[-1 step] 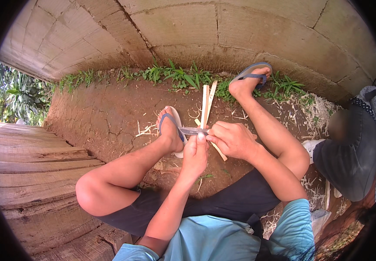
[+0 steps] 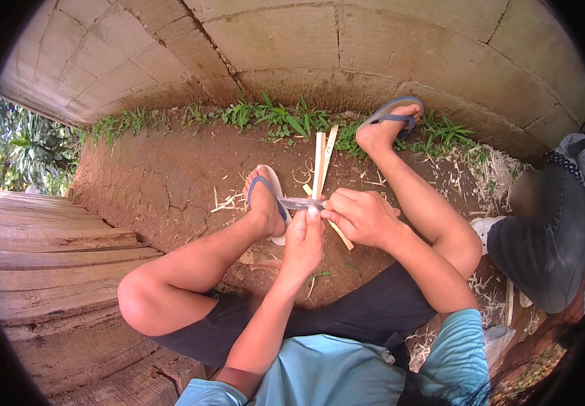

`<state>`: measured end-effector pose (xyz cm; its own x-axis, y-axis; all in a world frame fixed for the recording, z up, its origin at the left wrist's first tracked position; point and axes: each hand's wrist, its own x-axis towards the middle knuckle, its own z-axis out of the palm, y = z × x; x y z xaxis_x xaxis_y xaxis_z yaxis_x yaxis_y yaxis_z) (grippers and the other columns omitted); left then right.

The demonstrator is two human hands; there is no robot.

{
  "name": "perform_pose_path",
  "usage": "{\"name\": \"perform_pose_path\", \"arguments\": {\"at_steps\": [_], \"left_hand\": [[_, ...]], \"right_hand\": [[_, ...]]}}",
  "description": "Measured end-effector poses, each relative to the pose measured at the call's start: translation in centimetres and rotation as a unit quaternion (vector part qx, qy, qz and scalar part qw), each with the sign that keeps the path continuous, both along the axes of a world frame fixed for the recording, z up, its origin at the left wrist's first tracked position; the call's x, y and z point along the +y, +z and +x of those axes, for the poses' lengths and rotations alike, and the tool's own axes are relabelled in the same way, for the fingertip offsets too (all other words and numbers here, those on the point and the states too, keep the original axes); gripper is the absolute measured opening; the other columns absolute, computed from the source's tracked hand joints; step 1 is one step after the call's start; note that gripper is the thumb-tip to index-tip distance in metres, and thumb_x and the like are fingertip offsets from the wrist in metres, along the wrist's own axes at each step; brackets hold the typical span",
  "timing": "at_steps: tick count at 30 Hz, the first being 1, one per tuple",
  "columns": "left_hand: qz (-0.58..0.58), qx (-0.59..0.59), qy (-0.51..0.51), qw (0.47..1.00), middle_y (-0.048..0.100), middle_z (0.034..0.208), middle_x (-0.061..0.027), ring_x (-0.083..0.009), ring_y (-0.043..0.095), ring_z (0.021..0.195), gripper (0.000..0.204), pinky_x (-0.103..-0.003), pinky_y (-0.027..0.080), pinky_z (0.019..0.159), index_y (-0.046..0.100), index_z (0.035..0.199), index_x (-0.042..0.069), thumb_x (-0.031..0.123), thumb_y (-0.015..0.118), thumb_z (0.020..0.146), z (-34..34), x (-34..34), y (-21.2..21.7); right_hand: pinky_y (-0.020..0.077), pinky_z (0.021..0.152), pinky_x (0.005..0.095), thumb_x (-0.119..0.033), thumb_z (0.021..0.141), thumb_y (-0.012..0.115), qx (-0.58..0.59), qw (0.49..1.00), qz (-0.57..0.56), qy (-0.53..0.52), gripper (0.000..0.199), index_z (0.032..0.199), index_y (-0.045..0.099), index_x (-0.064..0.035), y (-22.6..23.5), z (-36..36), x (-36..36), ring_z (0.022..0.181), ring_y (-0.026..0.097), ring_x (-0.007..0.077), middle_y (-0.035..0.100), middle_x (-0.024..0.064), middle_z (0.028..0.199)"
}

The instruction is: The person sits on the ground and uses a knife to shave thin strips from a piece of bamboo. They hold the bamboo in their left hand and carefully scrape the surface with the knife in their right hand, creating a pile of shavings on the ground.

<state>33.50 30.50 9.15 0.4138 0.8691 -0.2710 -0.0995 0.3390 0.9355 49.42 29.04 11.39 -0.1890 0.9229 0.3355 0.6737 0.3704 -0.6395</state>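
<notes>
I find the right hand (image 2: 361,216) closed round a knife (image 2: 298,203), blade pointing left across a pale wooden strip (image 2: 319,166); the strip runs far from the nearer left hand (image 2: 304,240), whose fingers, partly hidden, appear pinched on it.

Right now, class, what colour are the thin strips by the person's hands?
The thin strips are pale yellowish cream, seen best in the head view.
</notes>
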Motion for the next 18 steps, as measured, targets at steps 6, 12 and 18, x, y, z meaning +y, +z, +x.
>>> {"name": "perform_pose_path", "arguments": {"at_steps": [6,12,18], "left_hand": [[-0.025,0.029,-0.019,0.999,0.042,0.067,0.0046,-0.0017,0.036,0.052,0.034,-0.018,0.031,0.044,0.05,0.113,0.002,0.031,0.036,0.102,-0.4,0.0,0.3],[-0.018,0.048,-0.041,0.998,0.043,0.066,0.0046,-0.002,0.035,0.049,0.029,-0.018,0.03,0.043,0.05,0.097,0.005,0.031,0.037,0.102,-1.2,0.2,1.1],[0.037,0.081,-0.053,0.995,0.047,0.07,0.0039,-0.0017,0.038,0.051,0.025,-0.018,0.031,0.044,0.051,0.095,0.005,0.027,0.04,0.101,-1.2,0.1,0.1]], "right_hand": [[0.049,0.053,0.0421,-0.022,0.086,0.06,0.0,1.0,-0.023,-0.007,0.016,0.081,0.053,-0.0084,-0.2,-0.1,-0.1,0.062,0.06,0.0327,0.055,0.01,0.07],[0.0467,0.054,0.042,-0.02,0.086,0.061,0.033,0.999,-0.042,0.004,0.018,0.078,0.053,-0.0053,-0.7,-0.2,0.2,0.063,0.059,0.0331,0.057,0.0126,0.071],[0.046,0.055,0.0437,-0.02,0.086,0.058,0.074,0.993,-0.086,0.012,0.016,0.08,0.051,-0.007,-0.4,0.7,0.1,0.065,0.059,0.034,0.058,0.0123,0.071]]}}
